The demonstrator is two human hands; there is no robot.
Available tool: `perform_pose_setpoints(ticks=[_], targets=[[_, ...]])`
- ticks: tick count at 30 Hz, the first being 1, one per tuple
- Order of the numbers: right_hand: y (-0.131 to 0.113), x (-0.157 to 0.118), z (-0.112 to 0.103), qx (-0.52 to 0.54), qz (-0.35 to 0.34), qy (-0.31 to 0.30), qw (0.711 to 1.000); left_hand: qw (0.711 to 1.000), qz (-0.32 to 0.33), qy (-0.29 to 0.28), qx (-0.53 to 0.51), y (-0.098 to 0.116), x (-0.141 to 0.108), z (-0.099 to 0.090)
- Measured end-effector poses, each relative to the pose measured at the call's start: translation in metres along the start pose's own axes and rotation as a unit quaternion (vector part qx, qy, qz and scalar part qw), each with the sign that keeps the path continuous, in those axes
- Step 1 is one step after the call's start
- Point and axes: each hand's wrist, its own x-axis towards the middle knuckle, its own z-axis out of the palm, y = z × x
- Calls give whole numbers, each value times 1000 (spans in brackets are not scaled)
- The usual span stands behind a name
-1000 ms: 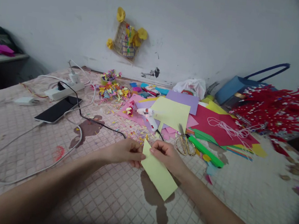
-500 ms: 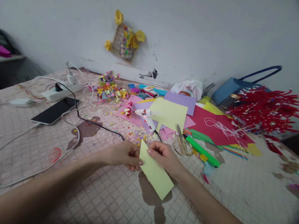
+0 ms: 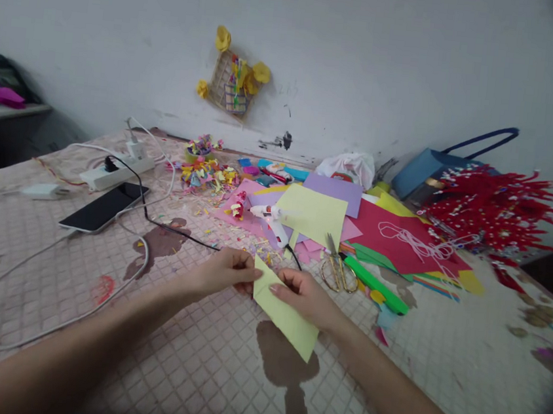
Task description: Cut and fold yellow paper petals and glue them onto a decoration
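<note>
A folded strip of pale yellow paper point(image 3: 289, 320) is held tilted above the quilted cloth. Its upper left corner is pinched between the thumb and fingers of my left hand point(image 3: 233, 271). My right hand point(image 3: 304, 295) grips the strip's upper long edge, thumb on the face toward me; the fingers behind the paper are partly hidden. Beyond my hands lies a white glue gun point(image 3: 275, 223) on coloured sheets, next to a larger pale yellow sheet point(image 3: 313, 212). Gold-handled scissors point(image 3: 336, 269) rest to the right, beside a green cutter-like tool point(image 3: 379, 287).
At left are a black-screened phone point(image 3: 103, 207), a white power strip point(image 3: 117, 172) and looping cables. Paper scraps point(image 3: 208, 175) are heaped at the back. Red paper point(image 3: 387, 235) with white string point(image 3: 430, 246), a blue bag point(image 3: 418, 170) and red fuzzy stems point(image 3: 494, 203) fill the right.
The yellow strip has shifted slightly up and left. My left hand has moved from its left edge up to the top corner, and my right thumb lies lower on the paper.
</note>
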Motion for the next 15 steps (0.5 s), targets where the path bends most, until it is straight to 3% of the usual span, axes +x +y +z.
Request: perform_pose_setpoints(ticks=[7, 10, 11, 12, 13, 15], targets=[[-4, 0, -1, -78, -33, -54, 995, 998, -18, -64, 22, -1, 0, -5], [-11, 0, -20, -165, -38, 12, 985, 998, -31, -44, 14, 1, 0, -7], [-13, -1, -31, -226, -29, 77, 971, 999, -37, -32, 7, 2, 0, -8], [-14, -1, -44, -320, -14, 156, 934, 999, -44, -21, 0, 3, 0, -8], [-14, -2, -57, -430, 14, 228, 873, 999, -53, -12, -7, 4, 0, -9], [-12, -6, -80, -489, 51, 287, 822, 998, -65, -7, -20, 5, 0, -10]])
